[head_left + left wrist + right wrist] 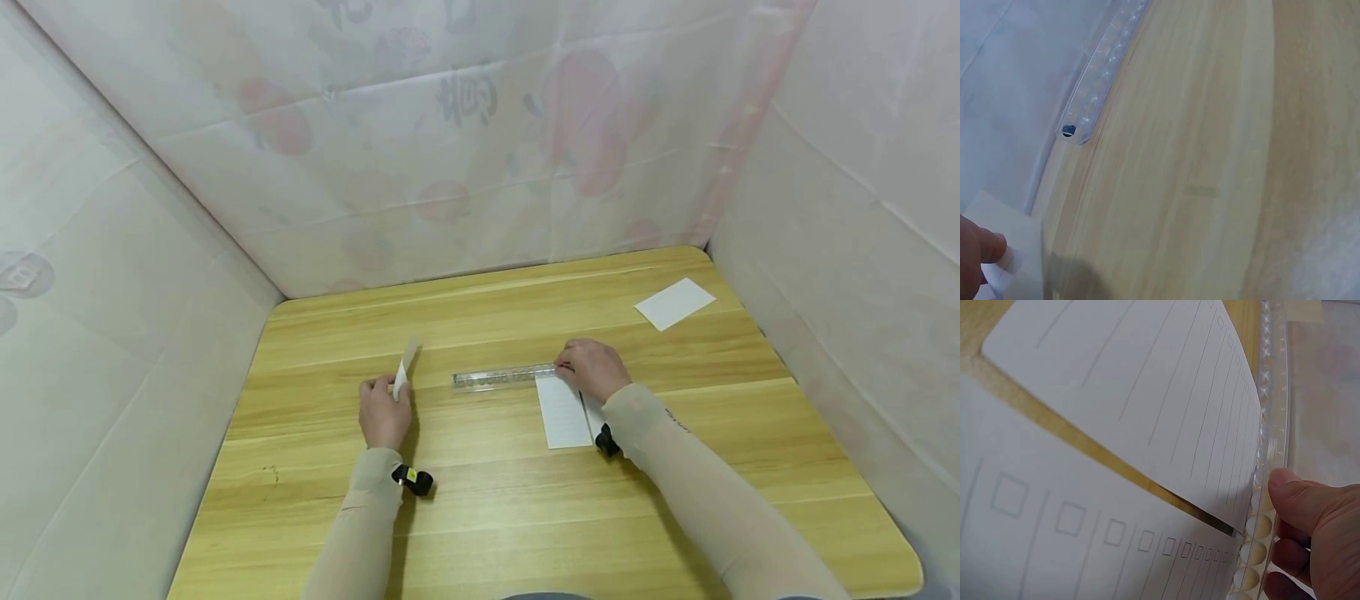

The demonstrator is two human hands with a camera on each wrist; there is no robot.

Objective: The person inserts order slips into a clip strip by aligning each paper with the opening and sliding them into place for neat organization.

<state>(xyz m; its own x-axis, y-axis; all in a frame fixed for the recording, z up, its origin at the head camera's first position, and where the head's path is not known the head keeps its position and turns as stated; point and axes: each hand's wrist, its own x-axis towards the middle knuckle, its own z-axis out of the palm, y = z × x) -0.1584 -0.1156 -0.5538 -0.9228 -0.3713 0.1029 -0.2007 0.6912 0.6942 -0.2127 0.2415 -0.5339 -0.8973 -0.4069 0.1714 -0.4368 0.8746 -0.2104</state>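
My left hand (385,412) pinches a white card (402,377) between thumb and fingers; the card stands tilted up, left of a clear plastic strip (480,382). That strip has a row of round discs along its length, plain in the right wrist view. With thumb and curled fingers my right hand (596,371) grips the strip's right part. Below the strip lies a lined card (564,415), its top edge against the strip. Beside it, across a narrow gap, a second lined card (1104,544) with printed checkboxes also meets the strip; my right arm partly hides it in the head view.
Another white card (675,304) lies at the back right of the wooden table (480,517). Pale printed cloth (487,167) hangs behind the table and along both sides. Each wrist carries a small black camera (413,479).
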